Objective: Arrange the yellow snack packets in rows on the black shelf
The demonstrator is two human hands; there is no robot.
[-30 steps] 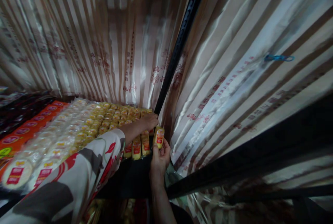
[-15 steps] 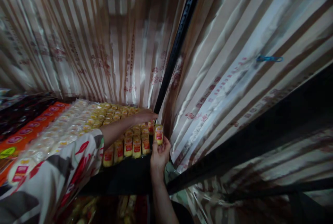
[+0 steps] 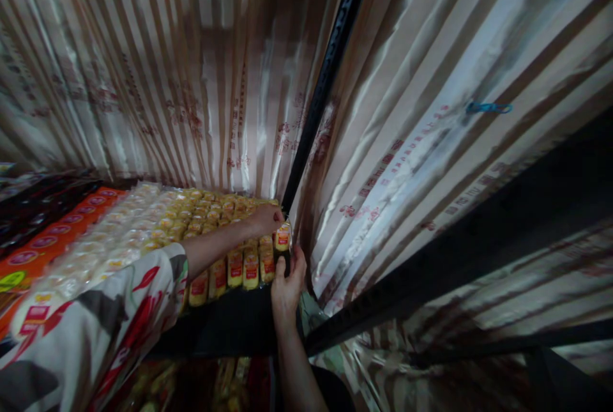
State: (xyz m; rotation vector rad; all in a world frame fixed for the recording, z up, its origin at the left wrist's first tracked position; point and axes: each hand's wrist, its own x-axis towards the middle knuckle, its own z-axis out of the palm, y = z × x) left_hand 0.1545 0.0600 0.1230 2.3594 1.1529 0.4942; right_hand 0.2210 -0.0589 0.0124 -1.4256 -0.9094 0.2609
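A small yellow snack packet with a red label (image 3: pixel 282 237) stands at the right end of a row of like packets (image 3: pixel 242 268) on a dark shelf (image 3: pixel 230 326). My right hand (image 3: pixel 286 284) reaches up from below, fingers closed on the packet's lower end. My left hand (image 3: pixel 265 219) stretches across the packets from the left, in a patterned sleeve, with its fingers curled over the packets beside the held one's top.
Rows of yellow and pale wrapped snacks (image 3: pixel 143 227) fill the shelf, with orange packs (image 3: pixel 48 239) farther left. Striped shiny sheeting (image 3: pixel 191 80) hangs behind and to the right. A black upright post (image 3: pixel 330 73) stands at the corner.
My right hand has pushed the packet up and left, from in front of the row into its right end. My left arm drew back slightly, uncovering more packets.
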